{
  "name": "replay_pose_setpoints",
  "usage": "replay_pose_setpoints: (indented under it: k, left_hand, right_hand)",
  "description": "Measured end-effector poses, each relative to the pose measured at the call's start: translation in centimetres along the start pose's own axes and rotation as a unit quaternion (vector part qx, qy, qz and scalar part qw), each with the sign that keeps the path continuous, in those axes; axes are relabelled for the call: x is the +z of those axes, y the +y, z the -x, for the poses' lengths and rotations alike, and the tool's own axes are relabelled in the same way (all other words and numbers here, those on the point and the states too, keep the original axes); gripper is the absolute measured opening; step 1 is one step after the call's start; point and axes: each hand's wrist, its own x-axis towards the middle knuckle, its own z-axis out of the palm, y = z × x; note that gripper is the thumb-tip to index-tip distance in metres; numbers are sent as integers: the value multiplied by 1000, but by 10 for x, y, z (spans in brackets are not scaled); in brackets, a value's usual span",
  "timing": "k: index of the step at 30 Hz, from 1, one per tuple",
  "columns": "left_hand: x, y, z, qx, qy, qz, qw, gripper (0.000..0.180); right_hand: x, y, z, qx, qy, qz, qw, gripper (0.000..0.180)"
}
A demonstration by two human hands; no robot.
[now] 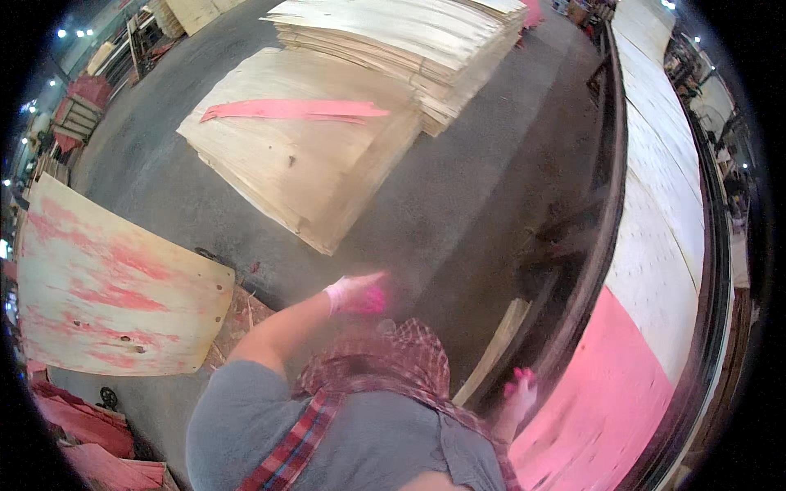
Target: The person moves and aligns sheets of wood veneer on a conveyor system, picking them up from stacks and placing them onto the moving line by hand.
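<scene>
My left hand [358,295], in a white glove stained bright pink, hangs in the air in front of the plaid apron [368,356]. Its fingers look apart and somewhat blurred, and nothing shows in them. Close to the dark rail [591,303] of the long conveyor-like table is my right hand [519,394], its pink fingertips spread and no object visible in it. Beside it on that table lies a pink-coated wood sheet [602,393]. Pale veneer sheets [659,221] continue along the table beyond the pink one.
Ahead stands a low stack of veneer [270,164] with a torn pink strip [286,109] on top. A taller veneer stack [393,37] rises behind it. At left is a pink-smeared sheet [123,286]. A narrow wood strip [493,352] leans by the table.
</scene>
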Motion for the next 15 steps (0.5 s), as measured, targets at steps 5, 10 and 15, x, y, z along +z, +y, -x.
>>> replay_pose_setpoints:
  k: [5, 10, 15]
  left_hand:
    - [-53, 46, -17, 109, 100, -85, 985, 68]
    - [-96, 94, -42, 198, 166, -22, 966, 83]
    - [-173, 123, -76, 124, 280, 44, 951, 79]
  right_hand:
    - [285, -75, -69, 54, -275, 31, 960, 45]
    - [572, -86, -127, 93, -491, 87, 862, 42]
    - [824, -33, -127, -146, -571, 381, 712, 60]
